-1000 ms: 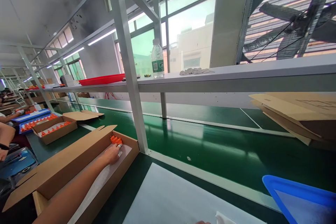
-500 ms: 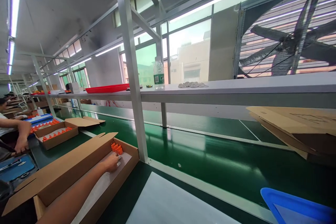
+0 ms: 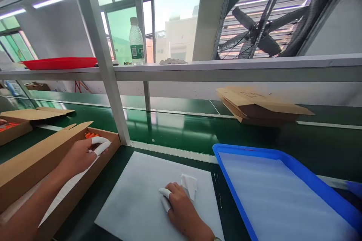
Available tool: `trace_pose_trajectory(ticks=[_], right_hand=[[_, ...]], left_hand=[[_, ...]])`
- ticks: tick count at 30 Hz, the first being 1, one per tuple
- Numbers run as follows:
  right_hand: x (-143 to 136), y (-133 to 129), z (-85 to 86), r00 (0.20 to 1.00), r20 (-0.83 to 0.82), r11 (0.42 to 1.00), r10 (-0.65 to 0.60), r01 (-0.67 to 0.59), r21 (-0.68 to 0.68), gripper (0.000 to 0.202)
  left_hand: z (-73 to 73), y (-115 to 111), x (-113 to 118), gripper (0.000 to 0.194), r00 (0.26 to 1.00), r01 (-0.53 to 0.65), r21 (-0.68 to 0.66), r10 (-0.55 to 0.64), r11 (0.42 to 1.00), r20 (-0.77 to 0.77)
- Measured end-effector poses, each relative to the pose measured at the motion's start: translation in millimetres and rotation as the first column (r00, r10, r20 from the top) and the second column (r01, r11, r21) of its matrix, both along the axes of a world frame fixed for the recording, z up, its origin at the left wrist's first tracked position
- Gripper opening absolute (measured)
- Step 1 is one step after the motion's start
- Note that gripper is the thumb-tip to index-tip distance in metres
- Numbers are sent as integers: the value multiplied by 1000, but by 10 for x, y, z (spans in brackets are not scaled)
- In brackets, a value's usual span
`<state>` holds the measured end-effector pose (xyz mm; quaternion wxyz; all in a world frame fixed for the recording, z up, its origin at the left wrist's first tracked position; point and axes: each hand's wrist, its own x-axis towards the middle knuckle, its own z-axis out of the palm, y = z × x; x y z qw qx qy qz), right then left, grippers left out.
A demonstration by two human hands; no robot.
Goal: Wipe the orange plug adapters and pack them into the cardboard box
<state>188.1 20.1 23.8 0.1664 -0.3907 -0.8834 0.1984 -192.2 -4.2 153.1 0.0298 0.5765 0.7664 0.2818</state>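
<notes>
My left hand (image 3: 83,154) is over the right end of a long open cardboard box (image 3: 60,203), beside small orange pieces (image 3: 92,134). White covers sit on its thumb and index finger, whose tips are pressed together; whatever lies between them is hidden. White lining (image 3: 66,196) shows inside the box. My right hand (image 3: 177,203) rests on a white sheet (image 3: 135,192) with its covered thumb and index finger apart and nothing visible between them. A folded white cloth (image 3: 189,185) lies against its other fingers.
A blue-rimmed tray (image 3: 247,151) lies at the right. Behind are a metal post (image 3: 103,56), a shelf (image 3: 226,71) with a bottle (image 3: 136,43) and red tray (image 3: 60,63), and folded cardboard (image 3: 254,101). Another box (image 3: 15,133) is at far left.
The view has turned right and downward. My right hand, the cloth and more of the blue tray have come into view. My left hand's pinched fingertips now point away from the orange pieces.
</notes>
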Motion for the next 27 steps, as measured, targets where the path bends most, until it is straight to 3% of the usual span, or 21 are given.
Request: trace_pose_trajectory(ticks=[2, 4, 6, 8, 11, 13, 17, 22, 27], right_hand=[[11, 2, 8, 999, 31, 999, 16, -17, 43, 47], [44, 33, 35, 998, 40, 994, -42, 38, 102, 48], [103, 89, 75, 984, 29, 969, -176, 167, 183, 46], [180, 155, 104, 950, 44, 925, -310, 291, 244, 39], [286, 233, 100, 895, 155, 897, -417, 378, 231, 28], [325, 258, 80, 881, 222, 904, -418, 380, 195, 31], [340, 262, 74, 890, 276, 930, -362, 326, 167, 44], [325, 260, 88, 892, 306, 940, -332, 287, 183, 49], [290, 283, 77, 880, 355, 947, -316, 270, 175, 47]], left_hand=[[-99, -121, 365, 42, 958, 285, -31, -284, 958, 23], [-303, -186, 730, 49, 893, 450, -165, -446, 878, 60], [-574, -202, 1045, 37, 817, 567, -293, -571, 770, 81], [-850, -197, 1276, 22, 750, 631, -384, -657, 674, 77], [-1168, -194, 1455, 26, 722, 634, -442, -690, 634, 46], [-1296, -208, 1489, 34, 717, 635, -448, -696, 630, 37], [-1381, -263, 1509, 36, 716, 628, -466, -698, 624, 31], [-1323, -293, 1598, 42, 727, 582, -550, -687, 599, 21], [-1242, 20, 1463, 45, 659, 663, -445, -751, 603, -36]])
